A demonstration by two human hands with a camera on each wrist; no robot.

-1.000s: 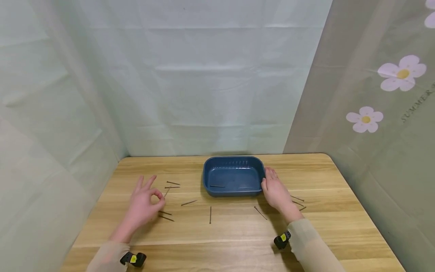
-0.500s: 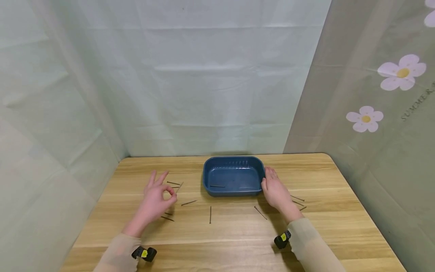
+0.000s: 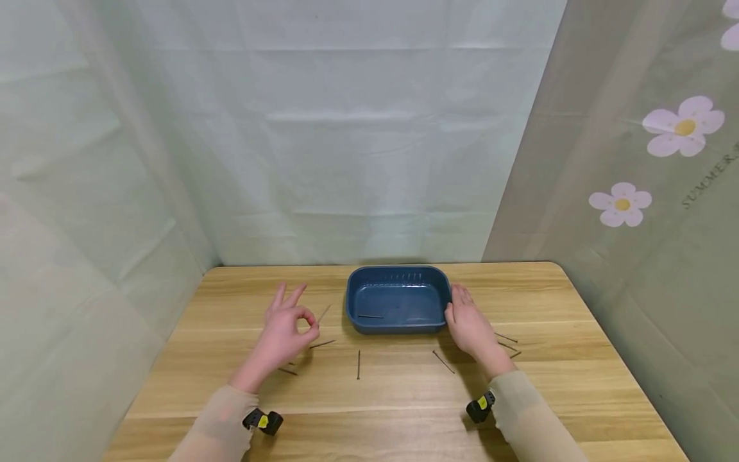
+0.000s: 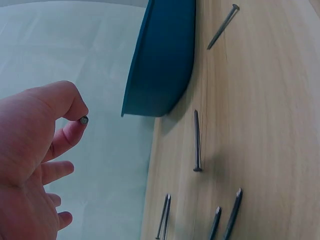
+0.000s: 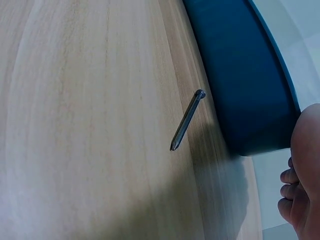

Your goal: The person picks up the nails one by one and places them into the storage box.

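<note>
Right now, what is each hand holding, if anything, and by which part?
The left hand pinches a nail near one end, which end unclear; the right hand only rests against the tray.

A single dark nail (image 5: 186,121) lies slantwise on the wood-grained counter (image 5: 85,100), its head toward the blue tray (image 5: 245,75), its tip pointing away. Nail and tray stand slightly apart. At the right edge, partly cut off, the right hand (image 5: 306,172) meets the tray's end. A soft shadow (image 5: 220,185) spreads below, beside a pale sheet (image 5: 267,195).
</note>
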